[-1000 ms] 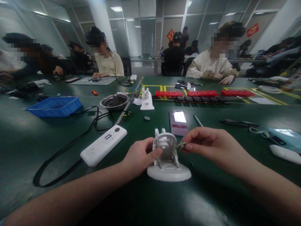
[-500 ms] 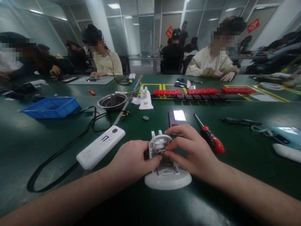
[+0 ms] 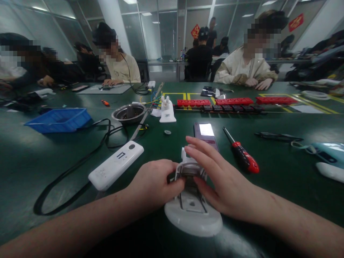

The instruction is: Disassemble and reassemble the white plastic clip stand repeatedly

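Note:
A white plastic stand (image 3: 195, 220) with an oval base, an open hollow back and prongs at the top is tilted toward me. My left hand (image 3: 158, 181) grips its left side, thumb pressed at the hollow and the other fingers behind. On the other side, my right hand (image 3: 220, 172) holds the edge, its thumb at the hollow. Its upper fingers stretch past the prongs; the rest are hidden. A similar white stand (image 3: 168, 111) stands upright farther back, with a small grey round piece (image 3: 167, 132) in front of it.
Left are a white device marked 17 (image 3: 116, 165) with a black cable, a blue tray (image 3: 60, 121) and a metal bowl (image 3: 118, 116). A phone (image 3: 200, 133) and a red-black screwdriver (image 3: 243, 156) lie right. Red strips (image 3: 233, 101) lie beyond; co-workers sit across the table.
The stand has tipped further, its base swinging toward me. My right fingers have left the round part in the hollow and spread upward; that part no longer shows there.

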A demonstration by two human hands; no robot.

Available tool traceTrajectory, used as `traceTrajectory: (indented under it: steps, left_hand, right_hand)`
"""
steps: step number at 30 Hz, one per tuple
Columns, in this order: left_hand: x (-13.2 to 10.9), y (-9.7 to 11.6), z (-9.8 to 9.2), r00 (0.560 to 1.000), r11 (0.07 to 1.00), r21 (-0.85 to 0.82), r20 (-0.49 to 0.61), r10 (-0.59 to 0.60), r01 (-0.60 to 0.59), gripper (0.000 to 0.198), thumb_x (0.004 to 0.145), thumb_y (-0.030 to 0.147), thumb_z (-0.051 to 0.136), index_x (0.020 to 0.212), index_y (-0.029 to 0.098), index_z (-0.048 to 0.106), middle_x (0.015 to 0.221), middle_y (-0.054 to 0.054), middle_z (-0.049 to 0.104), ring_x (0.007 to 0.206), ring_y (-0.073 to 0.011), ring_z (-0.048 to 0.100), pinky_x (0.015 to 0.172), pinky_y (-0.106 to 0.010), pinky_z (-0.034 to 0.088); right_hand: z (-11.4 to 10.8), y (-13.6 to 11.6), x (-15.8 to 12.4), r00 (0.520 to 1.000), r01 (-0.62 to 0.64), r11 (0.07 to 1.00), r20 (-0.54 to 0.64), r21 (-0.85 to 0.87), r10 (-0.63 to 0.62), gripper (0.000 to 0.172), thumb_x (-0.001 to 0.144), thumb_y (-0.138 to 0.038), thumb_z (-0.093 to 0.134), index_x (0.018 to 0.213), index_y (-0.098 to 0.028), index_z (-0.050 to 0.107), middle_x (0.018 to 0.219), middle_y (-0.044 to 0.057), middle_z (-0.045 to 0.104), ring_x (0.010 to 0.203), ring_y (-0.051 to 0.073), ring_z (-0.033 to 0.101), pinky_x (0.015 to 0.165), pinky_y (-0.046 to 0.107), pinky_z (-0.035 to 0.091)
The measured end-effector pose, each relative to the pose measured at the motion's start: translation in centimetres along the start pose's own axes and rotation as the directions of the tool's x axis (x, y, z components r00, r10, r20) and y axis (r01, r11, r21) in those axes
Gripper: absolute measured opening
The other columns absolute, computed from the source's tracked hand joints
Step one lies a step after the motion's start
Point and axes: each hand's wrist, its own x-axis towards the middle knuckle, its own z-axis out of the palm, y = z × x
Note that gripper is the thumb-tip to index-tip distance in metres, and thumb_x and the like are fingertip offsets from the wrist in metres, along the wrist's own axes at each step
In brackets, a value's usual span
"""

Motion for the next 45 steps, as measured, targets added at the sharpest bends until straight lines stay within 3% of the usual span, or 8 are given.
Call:
traceTrajectory:
  steps: [5, 11, 19, 26, 33, 36, 41, 45]
  left_hand:
    - [0.1, -0.2, 0.0, 1.0, 1.0, 0.019, 0.001, -0.017, 0.017, 0.022, 0.076, 0.032, 0.042, 0.067, 0.017, 0.056, 0.065, 0.0, 0.054, 0.059, -0.0131, 0.048, 0.051, -0.023, 0.03]
    - [0.0, -0.2, 0.0, 0.998, 0.998, 0.019, -0.008, -0.058, 0.059, 0.024, 0.076, 0.032, 0.042, 0.065, 0.017, 0.056, 0.063, 0.0, 0.053, 0.057, -0.0123, 0.047, 0.049, -0.023, 0.029]
    - [0.0, -0.2, -0.1, 0.995, 0.995, 0.028, 0.016, -0.1, 0.099, 0.028, 0.077, 0.035, 0.04, 0.064, 0.016, 0.056, 0.063, -0.001, 0.053, 0.056, -0.012, 0.047, 0.049, -0.023, 0.03]
    - [-0.1, -0.2, -0.1, 0.993, 0.993, 0.015, 0.02, -0.119, 0.119, 0.028, 0.076, 0.037, 0.042, 0.063, 0.017, 0.057, 0.064, 0.0, 0.053, 0.058, -0.0129, 0.048, 0.05, -0.024, 0.03]
    - [-0.1, -0.3, -0.1, 0.992, 0.992, 0.006, 0.017, -0.124, 0.124, 0.027, 0.076, 0.037, 0.042, 0.064, 0.017, 0.057, 0.064, 0.0, 0.053, 0.058, -0.0132, 0.048, 0.05, -0.024, 0.031]
    - [-0.1, -0.2, -0.1, 0.993, 0.993, 0.018, 0.015, -0.116, 0.116, 0.027, 0.076, 0.036, 0.042, 0.064, 0.017, 0.057, 0.065, -0.001, 0.053, 0.059, -0.0134, 0.048, 0.051, -0.024, 0.031]
    - [-0.1, -0.2, -0.2, 0.997, 0.997, 0.024, -0.007, -0.077, 0.078, 0.028, 0.077, 0.036, 0.041, 0.064, 0.017, 0.057, 0.062, 0.0, 0.052, 0.056, -0.0124, 0.047, 0.049, -0.023, 0.028]
    - [-0.1, -0.2, -0.2, 0.998, 0.997, 0.045, -0.026, -0.058, 0.059, 0.027, 0.076, 0.034, 0.041, 0.064, 0.017, 0.057, 0.061, 0.0, 0.051, 0.055, -0.0124, 0.046, 0.049, -0.023, 0.028]
  right_hand:
    - [0.3, 0.2, 0.0, 0.99, -0.129, 0.992, -0.064, 0.007, 0.129, 0.065, 0.071, -0.01, 0.045, 0.132, -0.015, 0.02, 0.137, 0.011, 0.02, 0.126, 0.021, 0.019, 0.101, 0.038, 0.028]
    - [0.6, 0.3, -0.1, 0.987, -0.159, 0.987, -0.022, -0.014, 0.159, 0.041, 0.076, -0.016, 0.047, 0.117, -0.017, 0.041, 0.109, 0.007, 0.055, 0.098, 0.017, 0.053, 0.083, 0.031, 0.046]
    - [-2.1, 1.9, -0.5, 0.965, -0.256, 0.965, -0.074, -0.057, 0.252, 0.02, 0.083, -0.029, 0.04, 0.094, -0.018, 0.053, 0.088, 0.006, 0.06, 0.079, 0.017, 0.057, 0.066, 0.03, 0.047]
    - [-2.0, 4.1, -3.8, 0.576, -0.624, 0.713, 0.428, -0.319, 0.696, 0.028, 0.076, -0.046, 0.045, 0.073, -0.02, 0.053, 0.065, 0.004, 0.058, 0.055, 0.017, 0.054, 0.045, 0.027, 0.04]
    - [0.4, 2.8, -4.2, 0.522, -0.568, 0.715, 0.494, -0.407, 0.695, 0.021, 0.083, -0.026, 0.036, 0.074, -0.019, 0.053, 0.073, 0.008, 0.059, 0.059, 0.019, 0.057, 0.052, 0.031, 0.044]
    - [-0.6, 3.0, -3.8, 0.58, -0.568, 0.758, 0.496, -0.322, 0.646, 0.02, 0.082, -0.023, 0.037, 0.075, -0.019, 0.055, 0.074, 0.007, 0.059, 0.062, 0.018, 0.057, 0.055, 0.031, 0.046]
    - [-3.7, 1.8, -1.9, 0.896, -0.423, 0.905, 0.166, 0.045, 0.411, 0.017, 0.079, -0.031, 0.049, 0.074, -0.022, 0.062, 0.083, 0.004, 0.058, 0.076, 0.017, 0.056, 0.067, 0.03, 0.047]
    - [-3.7, -0.1, 0.1, 0.968, -0.248, 0.966, -0.02, 0.067, 0.25, 0.01, 0.074, -0.029, 0.057, 0.07, -0.024, 0.065, 0.105, 0.003, 0.054, 0.096, 0.02, 0.051, 0.081, 0.037, 0.043]
